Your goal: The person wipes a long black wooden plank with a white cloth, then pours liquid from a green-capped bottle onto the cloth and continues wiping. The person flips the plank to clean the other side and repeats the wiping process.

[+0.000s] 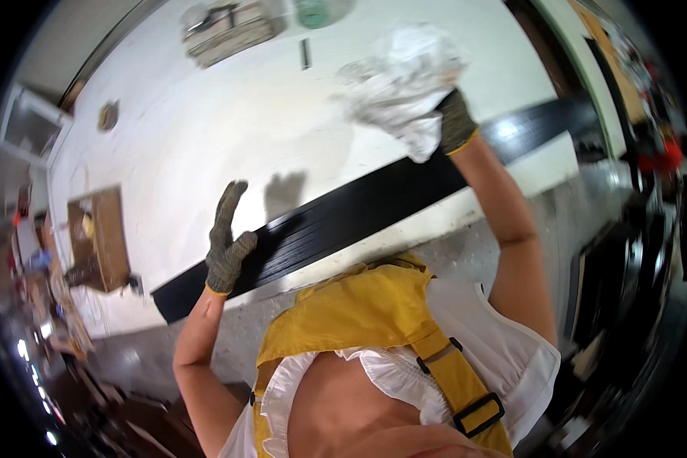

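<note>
A long black board (359, 206) with a glossy, grooved face lies along the near edge of the white table, slanting up to the right. My left hand (227, 248), in a grey-brown knit glove with a yellow cuff, is by the board's left part with its fingers stretched out and nothing in them. It casts a shadow on the table; whether it touches the board I cannot tell. My right hand (458, 126), gloved alike, grips a crumpled white cloth (404, 80) beyond the board. The cloth partly hides its fingers and is slightly blurred.
On the white table (175, 145) are a folded stack of greyish cloth (229, 34), a greenish jar (311, 11), a small dark strip (305, 54) and a small brown block (108, 115). A cardboard box (111, 237) stands at the left edge. Dark panels (607, 282) are at the right.
</note>
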The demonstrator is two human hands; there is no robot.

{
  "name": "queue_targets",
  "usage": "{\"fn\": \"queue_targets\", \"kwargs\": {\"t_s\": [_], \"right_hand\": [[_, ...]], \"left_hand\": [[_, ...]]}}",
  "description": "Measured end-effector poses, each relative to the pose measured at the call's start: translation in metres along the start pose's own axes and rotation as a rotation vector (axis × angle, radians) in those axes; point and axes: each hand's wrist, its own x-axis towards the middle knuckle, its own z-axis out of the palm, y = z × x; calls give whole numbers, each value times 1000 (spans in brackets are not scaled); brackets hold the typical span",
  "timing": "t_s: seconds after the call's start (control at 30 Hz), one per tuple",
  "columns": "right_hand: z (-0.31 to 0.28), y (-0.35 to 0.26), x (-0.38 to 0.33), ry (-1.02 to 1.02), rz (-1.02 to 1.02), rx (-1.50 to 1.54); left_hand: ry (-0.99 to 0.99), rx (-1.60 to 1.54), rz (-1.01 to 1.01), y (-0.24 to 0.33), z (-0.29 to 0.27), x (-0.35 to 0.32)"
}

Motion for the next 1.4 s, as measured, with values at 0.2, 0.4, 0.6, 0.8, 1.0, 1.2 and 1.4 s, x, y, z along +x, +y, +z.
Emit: {"fn": "queue_targets", "kwargs": {"t_s": [0.2, 0.4, 0.6, 0.8, 1.0, 1.2, 1.4], "right_hand": [[101, -43, -46, 331, -217, -677], [101, -78, -96, 469, -136, -502], [88, -63, -126, 442, -334, 109], [49, -58, -151, 804, -291, -412], [-115, -119, -190, 1276, -644, -839], [-226, -75, -233, 836, -14, -1837], [-203, -95, -288, 791, 19, -1774]], "left_hand": [[-68, -671, 121, 48, 110, 97], [-229, -747, -117, 52, 151, 147], [-249, 23, 559, 54, 216, 159], [-294, -755, 113, 96, 265, 163], [-43, -553, -62, 96, 256, 179], [200, -401, -31, 58, 248, 240], [419, -268, -84, 36, 265, 336]]}}
